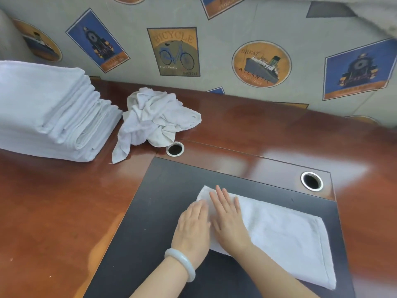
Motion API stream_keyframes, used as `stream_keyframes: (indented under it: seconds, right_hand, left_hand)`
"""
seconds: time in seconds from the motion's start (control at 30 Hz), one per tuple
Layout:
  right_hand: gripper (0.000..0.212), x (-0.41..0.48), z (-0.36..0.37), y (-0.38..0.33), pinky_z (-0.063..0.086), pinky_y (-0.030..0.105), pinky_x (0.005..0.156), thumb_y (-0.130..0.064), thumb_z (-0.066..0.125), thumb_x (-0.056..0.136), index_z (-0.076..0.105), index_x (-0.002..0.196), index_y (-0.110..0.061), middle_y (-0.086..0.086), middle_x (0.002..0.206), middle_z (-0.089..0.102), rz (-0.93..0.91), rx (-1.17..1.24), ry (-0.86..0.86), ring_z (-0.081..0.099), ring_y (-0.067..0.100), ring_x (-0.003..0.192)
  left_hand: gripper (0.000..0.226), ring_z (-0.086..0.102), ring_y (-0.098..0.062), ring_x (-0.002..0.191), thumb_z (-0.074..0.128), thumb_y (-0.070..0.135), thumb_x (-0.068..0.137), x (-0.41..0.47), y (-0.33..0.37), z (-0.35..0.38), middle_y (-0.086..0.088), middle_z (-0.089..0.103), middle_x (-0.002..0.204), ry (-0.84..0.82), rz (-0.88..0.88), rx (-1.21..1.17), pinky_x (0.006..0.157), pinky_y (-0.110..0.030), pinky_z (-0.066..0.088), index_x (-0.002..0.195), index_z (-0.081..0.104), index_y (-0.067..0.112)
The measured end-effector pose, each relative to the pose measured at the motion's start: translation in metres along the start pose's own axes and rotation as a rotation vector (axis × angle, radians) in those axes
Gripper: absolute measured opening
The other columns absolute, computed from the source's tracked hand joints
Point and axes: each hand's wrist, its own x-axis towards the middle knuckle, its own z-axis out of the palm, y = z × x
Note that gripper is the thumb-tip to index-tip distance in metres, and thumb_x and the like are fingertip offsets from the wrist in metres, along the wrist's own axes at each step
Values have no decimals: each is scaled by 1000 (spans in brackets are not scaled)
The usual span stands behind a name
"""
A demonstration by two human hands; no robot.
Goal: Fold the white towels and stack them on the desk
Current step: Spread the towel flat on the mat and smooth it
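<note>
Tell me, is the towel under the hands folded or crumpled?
Folded: the towel is a flat, neat rectangle, left hand and right hand pressing it.

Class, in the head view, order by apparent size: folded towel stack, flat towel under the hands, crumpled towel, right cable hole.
1-2. folded towel stack and flat towel: about alike, stack cropped, so unranked
3. crumpled towel
4. right cable hole

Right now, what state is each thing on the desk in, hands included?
Flat towel: folded, lying on the black pad, under both hands.
Left hand: open, flat at the towel's left end.
Right hand: open, pressing flat on the towel.
Stack of towels: folded, piled at the left.
Crumpled towel: unfolded, bunched beside the stack.
Cable holes: uncovered.
</note>
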Motion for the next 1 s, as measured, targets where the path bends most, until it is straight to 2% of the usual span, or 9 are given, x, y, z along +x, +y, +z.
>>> stream_keyframes:
  seconds: [0.13,0.23,0.37,0.47,0.53,0.63,0.73,0.87,1.0]
  right_hand:
    - [58,-36,-11,40,6,40,118,-22,31,92,39,148,-13,3,158,27,182,-18,76,22,21,146]
    - [57,-82,-22,114,6,42,120,-43,25,102,30,154,-21,-1,161,22,305,-154,79,20,20,148]
    - [61,-116,-49,172,7,47,120,-49,14,102,27,155,-22,-4,161,23,481,-236,84,21,21,149]
    - [58,-119,-59,174,16,45,117,-40,43,99,33,152,-19,3,160,26,542,-103,193,27,26,145]
    - [59,-124,-70,168,33,48,106,-21,63,90,44,146,-11,14,149,41,762,11,294,40,34,131]
    - [47,-134,-82,150,41,48,91,-20,63,89,49,131,-6,16,125,43,1037,136,207,43,38,112]
    - [34,-136,-86,134,45,41,74,-20,61,89,41,113,-7,11,112,39,1121,336,123,53,38,91]
    - [29,-134,-98,126,37,31,56,-13,64,83,48,104,-1,12,91,53,1242,703,147,49,27,70]
    - [11,-127,-117,102,45,30,58,-15,64,86,60,95,-9,11,96,65,1087,874,225,58,28,77]
  left_hand:
    - [59,40,-25,141,31,40,94,31,8,24,-6,40,153,-254,152,95,111,-46,35,146,43,15]
    - [61,28,-25,147,26,47,98,36,0,35,-4,26,161,-309,176,173,113,-48,22,153,31,22]
    - [60,19,-24,150,8,48,103,34,-3,39,-2,18,164,-318,173,214,115,-48,18,156,24,24]
    - [57,10,-19,151,14,51,103,38,-3,36,1,11,165,-297,164,171,117,-44,11,156,18,31]
    - [63,2,-17,150,34,48,101,40,-2,23,3,0,164,-293,-34,70,119,-40,10,156,7,34]
    - [72,26,-28,135,58,38,94,42,5,-5,-7,23,148,-261,-516,-100,104,-39,35,152,21,17]
    - [56,46,-33,113,67,22,88,43,8,-20,-11,35,130,-307,-755,-370,85,-39,43,134,37,11]
    - [33,58,-23,86,65,13,88,41,9,-39,-7,60,105,-467,-802,-655,72,-33,45,118,53,4]
    - [12,66,-28,97,66,15,90,28,12,-73,-9,69,108,-383,-741,-930,95,-44,50,101,63,12]
